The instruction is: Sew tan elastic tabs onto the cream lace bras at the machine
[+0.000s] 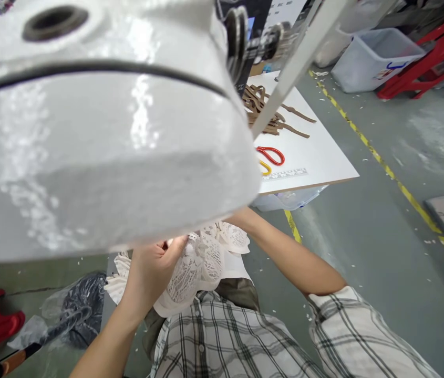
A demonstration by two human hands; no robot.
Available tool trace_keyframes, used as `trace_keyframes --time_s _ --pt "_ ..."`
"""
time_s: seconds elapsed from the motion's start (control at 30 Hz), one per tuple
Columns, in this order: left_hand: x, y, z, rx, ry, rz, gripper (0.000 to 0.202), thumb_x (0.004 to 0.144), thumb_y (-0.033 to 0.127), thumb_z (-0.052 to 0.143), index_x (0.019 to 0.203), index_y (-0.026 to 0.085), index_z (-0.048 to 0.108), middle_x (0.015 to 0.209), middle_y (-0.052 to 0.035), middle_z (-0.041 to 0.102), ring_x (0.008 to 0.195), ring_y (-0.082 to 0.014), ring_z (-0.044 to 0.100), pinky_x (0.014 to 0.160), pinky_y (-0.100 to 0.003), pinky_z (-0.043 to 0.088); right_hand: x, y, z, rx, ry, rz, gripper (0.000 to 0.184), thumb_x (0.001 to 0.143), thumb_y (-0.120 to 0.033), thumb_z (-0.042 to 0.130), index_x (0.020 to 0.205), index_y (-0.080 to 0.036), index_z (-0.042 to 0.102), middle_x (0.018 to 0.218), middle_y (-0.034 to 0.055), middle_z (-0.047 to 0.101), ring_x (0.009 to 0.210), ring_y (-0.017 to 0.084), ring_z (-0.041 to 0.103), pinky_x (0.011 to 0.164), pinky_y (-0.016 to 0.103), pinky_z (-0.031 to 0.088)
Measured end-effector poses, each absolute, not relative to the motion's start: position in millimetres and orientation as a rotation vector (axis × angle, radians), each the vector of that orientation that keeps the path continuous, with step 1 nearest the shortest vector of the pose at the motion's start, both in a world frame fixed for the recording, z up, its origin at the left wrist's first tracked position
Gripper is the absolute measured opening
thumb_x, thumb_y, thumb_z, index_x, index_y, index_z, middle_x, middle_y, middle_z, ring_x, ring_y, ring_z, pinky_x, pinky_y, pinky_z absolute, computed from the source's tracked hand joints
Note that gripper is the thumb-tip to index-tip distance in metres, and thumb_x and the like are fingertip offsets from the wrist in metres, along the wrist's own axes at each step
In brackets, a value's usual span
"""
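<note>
A large white sewing machine head [119, 157] fills the upper left and hides much of the work below it. Below its lower edge, my left hand [153, 270] is closed on a piece of cream lace fabric [194, 262], thumb and fingers pinching its upper part. The lace hangs down toward my lap in scalloped, cup-like shapes, with ruffled cream fabric [117, 278] to the left of my hand. My right hand [237, 218] reaches in from the right beside the lace; the machine head covers its fingers, so their grip is hidden.
On the white tabletop [324, 163] at right lie brown straps [265, 115], scissors with red and yellow handles [272, 156] and a clear ruler [288, 174]. A slanting white post [292, 68] rises there. Beyond stand a plastic bin [371, 68] and red stool [426, 63].
</note>
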State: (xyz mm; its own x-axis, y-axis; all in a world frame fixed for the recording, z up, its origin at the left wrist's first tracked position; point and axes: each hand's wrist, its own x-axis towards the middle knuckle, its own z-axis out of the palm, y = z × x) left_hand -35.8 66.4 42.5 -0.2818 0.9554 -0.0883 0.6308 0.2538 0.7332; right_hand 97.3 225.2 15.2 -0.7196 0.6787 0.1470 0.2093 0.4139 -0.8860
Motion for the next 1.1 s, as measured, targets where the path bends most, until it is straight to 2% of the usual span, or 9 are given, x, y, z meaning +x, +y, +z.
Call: trace_keyframes --time_s 0.1,0.23,0.4,0.5,0.67,0.83,0.97,1.1 --pt "-32.4 62.6 44.3 1.435 2.049 0.783 0.026 0.089 0.039 0.060 0.097 0.022 0.078 0.074 -0.0021 0.075 0.052 -0.0153 0.061 0.042 -0.024 0.039 98.0 225.1 8.0 -0.696 -2.128 1.241 0.018 0.077 -0.019 0.057 0.065 -0.021 0.043 0.084 0.0037 0.052 0.084 0.020 0.052 0.076 0.034 0.044" --pt "-30.1 55.6 43.0 1.469 2.096 0.802 0.024 0.091 0.036 0.059 0.098 0.022 0.077 0.093 -0.0029 0.078 0.073 -0.0176 0.071 0.054 -0.022 0.048 97.0 225.5 -5.8 -0.602 -2.070 1.193 0.008 0.079 -0.022 0.057 0.075 -0.019 0.051 0.089 0.0043 0.054 0.077 0.017 0.050 0.069 0.030 0.043" --pt "-30.2 48.5 36.4 1.582 2.089 0.921 0.019 0.091 0.028 0.059 0.099 0.025 0.075 0.092 0.0007 0.078 0.079 -0.0142 0.072 0.068 -0.020 0.054 94.9 224.8 -13.1 -0.579 -2.046 1.169 0.009 0.082 -0.025 0.057 0.077 -0.019 0.052 0.093 0.0041 0.054 0.074 0.014 0.049 0.066 0.027 0.041" --pt "-30.1 47.1 33.0 1.640 2.106 0.958 0.017 0.091 0.026 0.059 0.098 0.024 0.074 0.093 0.0013 0.078 0.081 -0.0132 0.072 0.072 -0.019 0.054 93.5 224.2 -12.8 -0.546 -2.031 1.155 0.009 0.082 -0.025 0.057 0.077 -0.018 0.053 0.093 0.0041 0.054 0.073 0.014 0.049 0.066 0.027 0.041" --pt "-31.8 47.0 27.3 1.712 2.122 0.967 0.016 0.091 0.024 0.059 0.099 0.025 0.073 0.094 0.0021 0.078 0.080 -0.0118 0.071 0.069 -0.017 0.053 91.0 223.0 -12.6 -0.553 -2.030 1.131 0.008 0.081 -0.022 0.059 0.076 -0.018 0.054 0.090 0.0031 0.054 0.071 0.013 0.049 0.066 0.027 0.042" --pt "-36.1 44.1 14.5 1.732 2.204 0.991 0.018 0.092 0.029 0.059 0.105 0.023 0.070 0.092 0.0002 0.077 0.068 -0.0112 0.070 0.061 -0.019 0.050 88.1 221.1 -11.6 -0.609 -2.024 1.118 0.006 0.080 -0.022 0.061 0.079 -0.018 0.057 0.094 0.0043 0.057 0.077 0.015 0.054 0.070 0.028 0.044" --pt "-38.8 41.6 5.3 1.701 2.307 1.025 0.025 0.092 0.035 0.058 0.108 0.020 0.069 0.079 -0.0006 0.074 0.064 -0.0138 0.069 0.057 -0.022 0.048 86.2 220.2 -9.7 -0.645 -2.029 1.107 0.004 0.079 -0.020 0.062 0.078 -0.018 0.058 0.097 0.0053 0.060 0.086 0.018 0.057 0.076 0.030 0.045" --pt "-39.8 40.6 4.1 1.698 2.294 1.017 0.024 0.093 0.031 0.056 0.109 0.020 0.070 0.069 0.0013 0.069 0.056 -0.0113 0.062 0.052 -0.020 0.043 86.0 219.3 -7.5 -0.656 -2.035 1.094 0.002 0.080 -0.019 0.061 0.080 -0.018 0.060 0.097 0.0054 0.061 0.091 0.020 0.058 0.080 0.032 0.046"
